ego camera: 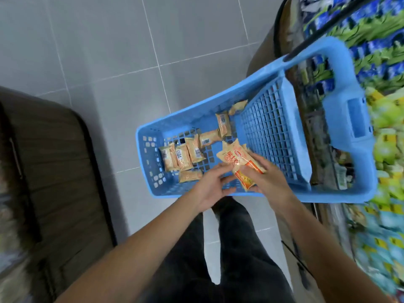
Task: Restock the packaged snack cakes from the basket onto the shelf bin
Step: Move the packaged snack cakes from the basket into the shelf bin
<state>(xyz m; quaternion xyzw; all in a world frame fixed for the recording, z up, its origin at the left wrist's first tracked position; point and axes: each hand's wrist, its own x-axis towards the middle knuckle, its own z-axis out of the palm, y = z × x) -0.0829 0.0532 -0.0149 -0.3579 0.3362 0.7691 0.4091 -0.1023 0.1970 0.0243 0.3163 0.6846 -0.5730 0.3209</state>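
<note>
A blue plastic basket (273,136) stands on the floor in front of me, its handle raised at the right. Several tan snack cake packets (182,157) lie on its bottom, most in a cluster at the left, one (237,107) at the far corner. My right hand (265,179) is shut on a small bunch of orange-and-cream snack cake packets (237,162) above the basket's near edge. My left hand (211,185) touches the lower end of that bunch with its fingertips, fingers spread.
Shelves of blue, green and yellow packaged goods (380,119) run down the right side, blurred. A dark brown unit (48,171) stands at the left. Grey tiled floor (131,51) lies beyond the basket. My dark trousers (231,248) show below the hands.
</note>
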